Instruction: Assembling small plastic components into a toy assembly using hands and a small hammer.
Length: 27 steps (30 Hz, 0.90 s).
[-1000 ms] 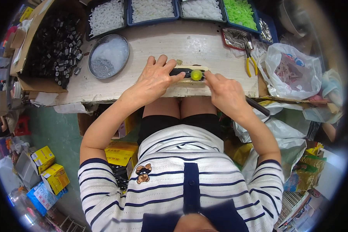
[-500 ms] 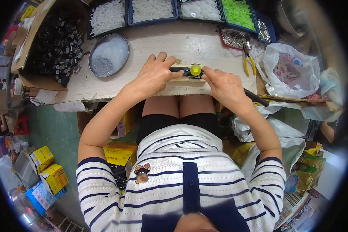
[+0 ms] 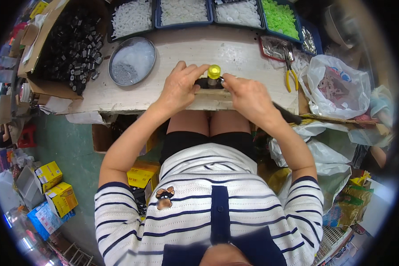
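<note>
At the table's near edge a mallet stands between my hands, its round yellow face [image 3: 214, 72] upward and a grey metal neck below. Its dark handle [image 3: 288, 114] runs rightward beneath my right forearm. My right hand [image 3: 248, 93] is closed beside the head, around the handle; the exact grip is partly hidden. My left hand [image 3: 180, 85] is closed on a small black piece [image 3: 202, 83] lying against the head's left side. What kind of piece this is cannot be made out, as fingers cover part of it.
A cardboard box [image 3: 29, 75] of black parts stands left, beside a round metal dish [image 3: 154, 55]. Trays of white and green pieces [image 3: 186, 25] line the back. Yellow-handled pliers [image 3: 288, 80] and a plastic bag [image 3: 312, 84] lie right.
The mallet's yellow face has moved slightly left and farther from me, and more of the neck shows. My left hand has closed up toward it; the right hand has shifted left.
</note>
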Tool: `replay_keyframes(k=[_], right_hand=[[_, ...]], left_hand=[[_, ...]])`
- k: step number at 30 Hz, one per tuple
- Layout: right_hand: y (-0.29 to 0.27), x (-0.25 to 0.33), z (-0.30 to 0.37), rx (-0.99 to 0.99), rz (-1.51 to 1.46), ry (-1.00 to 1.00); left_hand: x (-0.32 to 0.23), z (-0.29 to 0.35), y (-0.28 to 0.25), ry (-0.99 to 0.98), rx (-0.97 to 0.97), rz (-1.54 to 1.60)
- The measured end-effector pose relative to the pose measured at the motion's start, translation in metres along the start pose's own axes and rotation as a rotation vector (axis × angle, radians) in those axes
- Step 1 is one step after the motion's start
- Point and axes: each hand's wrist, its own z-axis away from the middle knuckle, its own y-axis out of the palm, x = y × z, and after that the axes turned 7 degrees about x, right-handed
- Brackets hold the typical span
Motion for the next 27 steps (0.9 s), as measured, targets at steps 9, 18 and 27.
replay_keyframes(k=[9, 18, 27], right_hand=[[-0.014, -0.002, -0.032, 0.101, -0.035, 0.149], [-0.025, 0.015, -0.039, 0.0, -0.138, 0.067], [-0.01, 0.028, -0.04, -0.337, -0.355, -0.087]], left_hand=[[-0.005, 0.016, 0.018, -0.059, -0.264, -0.068], [-0.041, 0.037, 0.072, 0.081, -0.313, -0.207], [-0.035, 0.044, 0.085, 0.101, -0.302, -0.245]])
